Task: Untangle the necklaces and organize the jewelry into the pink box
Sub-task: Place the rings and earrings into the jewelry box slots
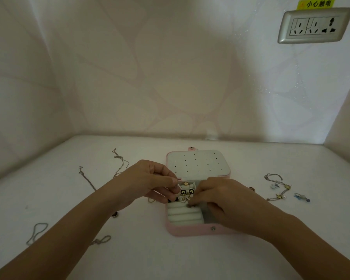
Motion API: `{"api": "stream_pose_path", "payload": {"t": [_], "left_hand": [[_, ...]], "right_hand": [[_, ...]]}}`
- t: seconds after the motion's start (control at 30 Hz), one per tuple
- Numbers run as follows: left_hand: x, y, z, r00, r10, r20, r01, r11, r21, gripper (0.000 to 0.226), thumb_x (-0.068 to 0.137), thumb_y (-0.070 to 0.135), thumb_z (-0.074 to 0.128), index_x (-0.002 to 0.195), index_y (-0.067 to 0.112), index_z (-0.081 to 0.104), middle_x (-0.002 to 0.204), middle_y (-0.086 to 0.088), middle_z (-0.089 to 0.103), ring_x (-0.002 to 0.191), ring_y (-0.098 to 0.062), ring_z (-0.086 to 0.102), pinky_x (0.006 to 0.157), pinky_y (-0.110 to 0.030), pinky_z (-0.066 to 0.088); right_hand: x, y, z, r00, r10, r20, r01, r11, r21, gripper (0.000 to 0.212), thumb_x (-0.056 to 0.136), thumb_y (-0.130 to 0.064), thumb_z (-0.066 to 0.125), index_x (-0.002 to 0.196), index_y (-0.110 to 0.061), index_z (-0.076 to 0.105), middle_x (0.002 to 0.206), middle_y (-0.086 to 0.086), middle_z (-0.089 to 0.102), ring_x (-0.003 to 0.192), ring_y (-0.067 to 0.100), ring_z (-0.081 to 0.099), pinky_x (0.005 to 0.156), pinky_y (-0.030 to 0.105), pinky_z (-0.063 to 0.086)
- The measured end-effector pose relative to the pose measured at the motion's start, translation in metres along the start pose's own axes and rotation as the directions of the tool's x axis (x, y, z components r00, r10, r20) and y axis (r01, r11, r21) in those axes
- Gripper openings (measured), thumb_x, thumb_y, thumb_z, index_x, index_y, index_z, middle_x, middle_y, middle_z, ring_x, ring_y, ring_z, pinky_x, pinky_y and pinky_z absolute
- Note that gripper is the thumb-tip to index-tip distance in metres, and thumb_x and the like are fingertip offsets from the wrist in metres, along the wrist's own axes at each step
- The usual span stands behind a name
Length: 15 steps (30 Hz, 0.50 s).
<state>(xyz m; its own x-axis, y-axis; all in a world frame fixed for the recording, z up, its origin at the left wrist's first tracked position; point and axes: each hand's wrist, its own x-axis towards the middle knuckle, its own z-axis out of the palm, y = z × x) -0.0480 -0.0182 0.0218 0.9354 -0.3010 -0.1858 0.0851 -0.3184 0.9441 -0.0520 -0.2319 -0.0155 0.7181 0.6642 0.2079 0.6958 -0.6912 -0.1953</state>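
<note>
Box count: one pink box (190,231), open at mid-table (251,259), four white foam rolls (182,214) inside. I see two round black earrings (183,191) above rolls. Left hand (150,182) curled, pinching them. Right hand (220,201) curled, pinching their dangling ends. Four thin metal chains (87,178) left of box.

L hand (150,179), R hand (222,199): bare.
</note>
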Motion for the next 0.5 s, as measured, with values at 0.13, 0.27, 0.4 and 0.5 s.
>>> {"api": "stream_pose_path", "payload": {"t": [0.13,0.27,0.4,0.5], "left_hand": [[0.0006,-0.0011,-0.0011,1.000,-0.009,0.003,0.008,0.998,0.055,0.007,0.087,0.004,0.062,0.083,0.005,0.068,0.076,-0.008,0.071,0.064,-0.015,0.067,0.056,-0.021,0.053],[0.0013,-0.0020,-0.0009,0.999,-0.042,0.017,0.041,0.997,0.069,0.007,0.086,0.003,0.063,0.082,0.006,0.068,0.071,-0.006,0.070,0.061,-0.013,0.067,0.053,-0.020,0.052],[0.0035,-0.0043,-0.0002,0.998,-0.057,0.028,0.055,0.998,0.041,0.006,0.086,0.002,0.063,0.083,0.004,0.068,0.073,-0.010,0.071,0.061,-0.015,0.068,0.053,-0.020,0.053],[0.0048,-0.0057,0.0001,0.998,-0.056,0.037,0.055,0.998,0.042,0.007,0.086,0.003,0.064,0.081,0.004,0.068,0.075,-0.010,0.071,0.062,-0.016,0.069,0.054,-0.021,0.053]], "right_hand": [[0.0007,0.0020,0.0032,1.000,-0.003,-0.030,0.003,1.000,0.010,0.049,0.083,-0.023,0.031,0.108,-0.030,0.072,0.109,-0.012,0.066,0.100,0.010,0.059,0.079,0.036,0.051],[-0.0003,0.0050,0.0036,0.998,0.000,-0.060,0.002,1.000,0.022,0.041,0.083,-0.022,0.038,0.100,-0.028,0.075,0.103,-0.013,0.067,0.094,0.008,0.060,0.076,0.024,0.046],[-0.0014,0.0061,0.0025,0.991,-0.060,-0.119,0.059,0.998,-0.013,0.044,0.079,-0.026,0.035,0.091,-0.031,0.077,0.091,-0.014,0.069,0.078,0.006,0.062,0.063,0.020,0.049],[-0.0022,0.0049,0.0017,0.993,-0.055,-0.105,0.056,0.998,0.009,0.037,0.083,-0.024,0.041,0.093,-0.031,0.076,0.093,-0.014,0.068,0.080,0.005,0.061,0.067,0.021,0.050]]}}
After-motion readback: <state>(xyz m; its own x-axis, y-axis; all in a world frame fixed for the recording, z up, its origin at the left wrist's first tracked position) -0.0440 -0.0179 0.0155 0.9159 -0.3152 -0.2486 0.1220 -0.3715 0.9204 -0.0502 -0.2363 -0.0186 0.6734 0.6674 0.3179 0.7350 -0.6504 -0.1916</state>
